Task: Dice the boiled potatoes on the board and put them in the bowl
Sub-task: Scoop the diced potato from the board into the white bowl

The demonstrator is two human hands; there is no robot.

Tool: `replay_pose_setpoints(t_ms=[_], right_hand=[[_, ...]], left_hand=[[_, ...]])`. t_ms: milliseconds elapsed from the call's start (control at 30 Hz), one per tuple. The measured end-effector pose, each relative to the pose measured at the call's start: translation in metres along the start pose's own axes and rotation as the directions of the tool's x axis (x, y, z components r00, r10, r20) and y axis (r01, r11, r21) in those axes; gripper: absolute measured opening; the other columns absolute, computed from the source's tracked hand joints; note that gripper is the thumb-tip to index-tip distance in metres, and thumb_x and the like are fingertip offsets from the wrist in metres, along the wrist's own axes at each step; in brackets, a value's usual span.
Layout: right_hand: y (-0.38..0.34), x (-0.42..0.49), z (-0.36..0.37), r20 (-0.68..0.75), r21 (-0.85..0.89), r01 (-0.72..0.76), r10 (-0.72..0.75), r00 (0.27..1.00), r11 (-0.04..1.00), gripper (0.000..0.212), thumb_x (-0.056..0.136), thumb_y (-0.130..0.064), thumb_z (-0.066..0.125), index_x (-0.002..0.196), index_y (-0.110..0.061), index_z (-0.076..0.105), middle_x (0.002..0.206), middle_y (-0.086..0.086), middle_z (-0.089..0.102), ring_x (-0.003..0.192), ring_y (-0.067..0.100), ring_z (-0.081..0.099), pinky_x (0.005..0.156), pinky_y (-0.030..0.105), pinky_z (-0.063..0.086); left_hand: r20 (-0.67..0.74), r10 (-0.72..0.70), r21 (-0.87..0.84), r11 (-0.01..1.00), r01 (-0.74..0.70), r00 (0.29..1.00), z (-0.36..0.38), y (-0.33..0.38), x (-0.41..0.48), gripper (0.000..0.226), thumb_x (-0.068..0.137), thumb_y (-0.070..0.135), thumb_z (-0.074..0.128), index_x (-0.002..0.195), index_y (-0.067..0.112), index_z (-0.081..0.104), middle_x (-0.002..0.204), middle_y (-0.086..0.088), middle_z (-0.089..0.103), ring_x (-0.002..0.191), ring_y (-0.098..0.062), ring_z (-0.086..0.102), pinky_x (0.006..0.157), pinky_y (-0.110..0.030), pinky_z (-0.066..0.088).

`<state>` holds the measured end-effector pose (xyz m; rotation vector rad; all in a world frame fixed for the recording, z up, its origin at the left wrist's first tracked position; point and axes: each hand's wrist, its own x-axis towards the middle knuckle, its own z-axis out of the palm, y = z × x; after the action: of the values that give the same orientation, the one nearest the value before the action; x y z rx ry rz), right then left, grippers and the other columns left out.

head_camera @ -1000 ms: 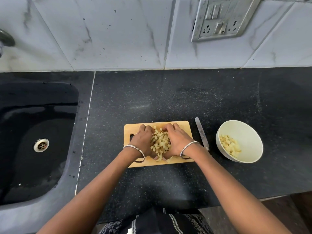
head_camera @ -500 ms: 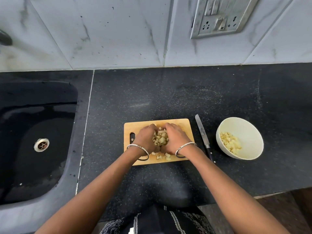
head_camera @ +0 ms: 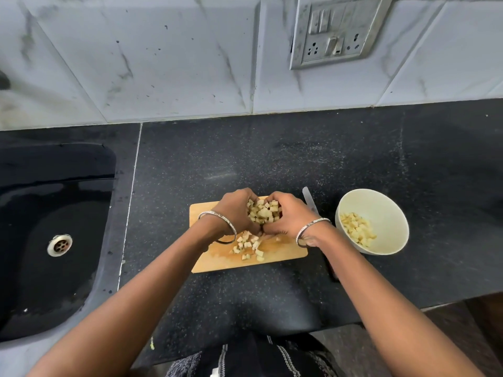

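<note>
Cupped together: left hand (head_camera: 234, 213), right hand (head_camera: 289, 216), fingers curled round potato cubes (head_camera: 263, 212) over board (head_camera: 285, 254). Target bowl (head_camera: 381, 205) lies right of load; right hand nearer. Few stray cubes (head_camera: 249, 246) lie on board.

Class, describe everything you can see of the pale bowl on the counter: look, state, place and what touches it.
The bowl is round, deep and cream-coloured, smooth and unpatterned, perhaps ceramic or plastic. It stands upright on the dark speckled counter, right of the wooden board and the knife. A small heap of diced potato lies in its near-left part; the rest of the inside is bare. The right hand is beside it, not touching.
</note>
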<state>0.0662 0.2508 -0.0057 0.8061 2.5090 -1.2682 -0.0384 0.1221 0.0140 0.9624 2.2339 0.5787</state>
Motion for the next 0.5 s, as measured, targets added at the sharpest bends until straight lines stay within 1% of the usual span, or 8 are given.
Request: replay_pose_setpoints(t_ms=[33, 67, 167, 233, 300, 400, 467, 500], right_hand=[[0.001, -0.002, -0.005, -0.015, 0.006, -0.001, 0.002, 1.000, 1.000, 0.059, 0.061, -0.023, 0.084, 0.113, -0.027, 0.058, 0.099, -0.007, 0.066, 0.092, 0.008, 0.063, 0.078, 0.023, 0.051], [0.002, -0.008, -0.016, -0.033, 0.021, -0.008, 0.009, 0.999, 1.000, 0.058, 0.060, -0.022, 0.084, 0.112, -0.027, 0.059, 0.100, -0.006, 0.067, 0.094, 0.009, 0.063, 0.082, 0.027, 0.053], [0.013, -0.025, -0.046, -0.086, 0.076, -0.020, 0.027, 0.996, 0.997, 0.056, 0.055, -0.017, 0.083, 0.105, -0.026, 0.061, 0.099, 0.000, 0.069, 0.091, 0.015, 0.067, 0.081, 0.035, 0.057], [0.025, -0.039, -0.068, -0.109, 0.172, -0.046, 0.065, 0.992, 0.984, 0.054, 0.054, -0.010, 0.083, 0.102, -0.023, 0.062, 0.093, 0.005, 0.071, 0.083, 0.019, 0.072, 0.077, 0.040, 0.060], [0.039, -0.053, -0.089, -0.100, 0.228, -0.082, 0.107, 0.989, 0.970, 0.050, 0.060, 0.001, 0.080, 0.103, -0.016, 0.061, 0.088, 0.008, 0.072, 0.076, 0.018, 0.073, 0.073, 0.038, 0.061], [0.065, -0.073, -0.117, -0.137, 0.198, -0.155, 0.183, 0.973, 0.968, 0.049, 0.062, 0.004, 0.079, 0.104, -0.015, 0.061, 0.085, 0.009, 0.074, 0.074, 0.020, 0.074, 0.071, 0.036, 0.061], [0.082, -0.078, -0.127, -0.144, 0.250, -0.213, 0.254, 0.956, 0.945, 0.051, 0.066, 0.010, 0.076, 0.109, -0.010, 0.058, 0.086, 0.012, 0.072, 0.072, 0.021, 0.074, 0.067, 0.032, 0.061], [0.091, -0.079, -0.130, -0.137, 0.277, -0.244, 0.289, 0.947, 0.929, 0.053, 0.067, 0.013, 0.074, 0.112, -0.009, 0.056, 0.088, 0.014, 0.072, 0.072, 0.024, 0.074, 0.068, 0.034, 0.061]], left_hand=[[0.003, 0.009, 0.007, 1.000, -0.009, 1.000, -0.002, 0.007, 0.001, 0.065, 0.059, 0.019, 0.089, 0.115, 0.018, 0.055, 0.110, -0.002, 0.060, 0.098, -0.019, 0.057, 0.082, -0.031, 0.051], [0.012, 0.026, 0.019, 0.999, -0.027, 1.000, -0.003, 0.018, 0.003, 0.064, 0.059, 0.019, 0.088, 0.114, 0.018, 0.056, 0.110, -0.001, 0.060, 0.098, -0.019, 0.057, 0.081, -0.031, 0.051], [0.038, 0.075, 0.041, 0.996, -0.076, 0.996, 0.000, 0.055, 0.012, 0.063, 0.059, 0.019, 0.088, 0.113, 0.019, 0.056, 0.109, -0.001, 0.060, 0.096, -0.018, 0.056, 0.079, -0.030, 0.050], [0.058, 0.123, 0.050, 0.991, -0.126, 0.991, 0.007, 0.081, 0.020, 0.064, 0.059, 0.020, 0.087, 0.115, 0.019, 0.056, 0.109, 0.000, 0.059, 0.096, -0.018, 0.056, 0.076, -0.029, 0.049], [0.093, 0.164, 0.046, 0.985, -0.169, 0.982, 0.018, 0.105, 0.030, 0.066, 0.060, 0.020, 0.087, 0.117, 0.019, 0.055, 0.109, 0.000, 0.057, 0.094, -0.017, 0.054, 0.074, -0.028, 0.046], [0.159, 0.209, 0.056, 0.974, -0.220, 0.965, 0.045, 0.142, 0.047, 0.069, 0.061, 0.022, 0.087, 0.121, 0.018, 0.054, 0.114, -0.001, 0.057, 0.094, -0.017, 0.052, 0.073, -0.027, 0.042], [0.198, 0.220, 0.055, 0.970, -0.235, 0.955, 0.062, 0.159, 0.057, 0.072, 0.063, 0.022, 0.086, 0.126, 0.017, 0.052, 0.121, -0.002, 0.056, 0.102, -0.019, 0.055, 0.076, -0.026, 0.042], [0.216, 0.224, 0.059, 0.968, -0.242, 0.950, 0.070, 0.166, 0.062, 0.072, 0.064, 0.021, 0.086, 0.128, 0.016, 0.052, 0.123, -0.003, 0.055, 0.107, -0.020, 0.055, 0.078, -0.026, 0.043]])
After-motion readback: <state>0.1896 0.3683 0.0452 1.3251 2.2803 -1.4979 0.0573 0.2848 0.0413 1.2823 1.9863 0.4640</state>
